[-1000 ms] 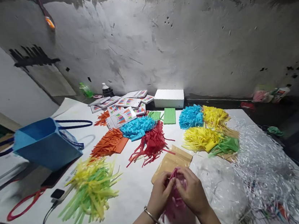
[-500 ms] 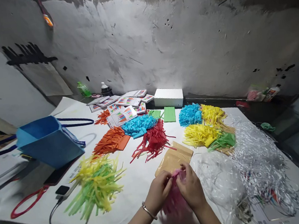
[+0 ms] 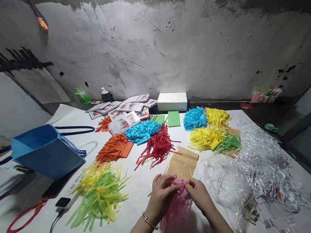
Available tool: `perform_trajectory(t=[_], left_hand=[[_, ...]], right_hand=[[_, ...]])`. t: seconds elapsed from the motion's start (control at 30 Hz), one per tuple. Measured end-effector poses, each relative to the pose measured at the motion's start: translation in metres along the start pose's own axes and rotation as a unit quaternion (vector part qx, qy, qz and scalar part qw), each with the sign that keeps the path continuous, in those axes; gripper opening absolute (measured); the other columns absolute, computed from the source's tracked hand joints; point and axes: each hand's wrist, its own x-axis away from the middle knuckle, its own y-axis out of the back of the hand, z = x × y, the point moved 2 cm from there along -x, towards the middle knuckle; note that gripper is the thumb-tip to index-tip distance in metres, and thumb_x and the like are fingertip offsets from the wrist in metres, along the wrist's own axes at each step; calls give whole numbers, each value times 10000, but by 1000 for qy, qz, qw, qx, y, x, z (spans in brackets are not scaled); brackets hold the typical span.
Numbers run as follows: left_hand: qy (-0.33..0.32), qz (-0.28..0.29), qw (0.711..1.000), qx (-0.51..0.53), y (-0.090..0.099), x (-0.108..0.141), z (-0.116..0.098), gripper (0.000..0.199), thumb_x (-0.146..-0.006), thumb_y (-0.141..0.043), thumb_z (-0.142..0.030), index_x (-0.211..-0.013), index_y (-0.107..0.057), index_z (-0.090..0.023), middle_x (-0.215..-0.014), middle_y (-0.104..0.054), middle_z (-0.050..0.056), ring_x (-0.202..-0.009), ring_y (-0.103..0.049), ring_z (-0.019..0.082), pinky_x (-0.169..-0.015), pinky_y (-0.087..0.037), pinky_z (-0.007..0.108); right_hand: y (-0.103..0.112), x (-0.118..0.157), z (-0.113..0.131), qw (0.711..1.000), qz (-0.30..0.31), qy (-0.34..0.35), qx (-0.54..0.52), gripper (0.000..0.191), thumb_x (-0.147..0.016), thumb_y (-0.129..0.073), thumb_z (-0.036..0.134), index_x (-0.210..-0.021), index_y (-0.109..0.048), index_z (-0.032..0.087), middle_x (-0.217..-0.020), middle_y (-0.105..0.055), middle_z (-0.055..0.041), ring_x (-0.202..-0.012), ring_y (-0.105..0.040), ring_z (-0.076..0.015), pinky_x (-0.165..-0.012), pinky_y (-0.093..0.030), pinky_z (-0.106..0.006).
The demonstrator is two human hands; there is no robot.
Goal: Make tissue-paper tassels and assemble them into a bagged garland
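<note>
Between my hands, near the table's front edge, is a pink tissue-paper tassel [image 3: 177,206] with its strips hanging down, blurred at the lower ends. My left hand [image 3: 162,193], with a bracelet at the wrist, is closed on the tassel's upper part. My right hand [image 3: 199,194] pinches the tassel's top right side between thumb and fingers. Just beyond my hands lies a brown paper packet [image 3: 182,163] in clear plastic. A red fringed tassel bundle [image 3: 159,146] rests behind it to the left.
Yellow-green paper strips [image 3: 101,195] and a blue bag [image 3: 42,151] lie to the left. Orange [image 3: 111,148], blue [image 3: 141,130] and yellow [image 3: 206,138] fringes spread across the table. Clear plastic [image 3: 226,183] and tangled white string [image 3: 261,160] are on the right. Printed boxes [image 3: 128,106] stand behind.
My left hand has turned over the tassel's top, fingers now curled across it. My right hand has dropped slightly and shifted right. The pink strips show more; the whole view has shifted slightly.
</note>
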Motion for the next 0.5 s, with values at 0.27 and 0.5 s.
perform_trajectory(t=[0.27,0.5], left_hand=[[295,-175,922,180,21,-22,48,252,-808,-576,-428,-876,-653,-198,-888,-666,61,-853,-609,245,-767,-499,370],[379,-340,820,263,21,-143,124,303,-768,-522,-426,-885,-596,-156,-692,-588,-7,-652,-544,155,-667,-465,285]], right_hand=[[65,9,-93,980,-151,-76,108,238,-719,-433,411,-620,-550,229,-640,-651,-44,-641,-601,-203,-627,-417,-271],[128,67,-171,950,-212,-165,157,70,-532,-528,330,-552,-524,263,-565,-656,-35,-603,-648,-250,-577,-449,-301]])
